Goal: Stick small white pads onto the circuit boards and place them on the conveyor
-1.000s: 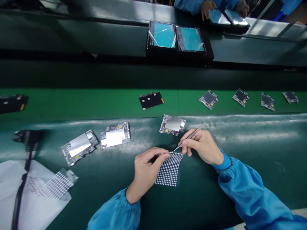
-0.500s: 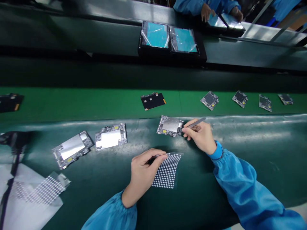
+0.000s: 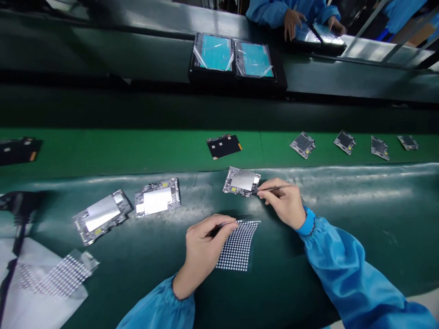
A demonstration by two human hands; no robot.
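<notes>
My left hand [image 3: 204, 253] pinches the top edge of a sheet of small round white stickers [image 3: 238, 249], which hangs over the green mat. Between the fingers of my right hand [image 3: 284, 201] is a pair of tweezers [image 3: 274, 188], its tip at the lower right edge of a circuit board [image 3: 242, 179] with a silver shield plate. Whether the tip touches the board I cannot tell. Left of my hands lie two more boards, one circuit board [image 3: 157, 198] nearer and another board [image 3: 103, 217] tilted farther left.
On the green belt [image 3: 137, 146] sit a black-covered board [image 3: 224, 147] and several bare boards [image 3: 303, 144] to the right. A cable plug [image 3: 22, 201] and a second sticker sheet [image 3: 66, 276] on white paper are at left. Beyond, a co-worker's hands [image 3: 293, 23] touch screens; two teal-faced panels [image 3: 216, 52] stand nearby.
My right hand has lowered slightly and turned, bringing the tweezers down to the board's lower right edge. The black-covered boards on the belt have shifted right. My left hand keeps its hold.
</notes>
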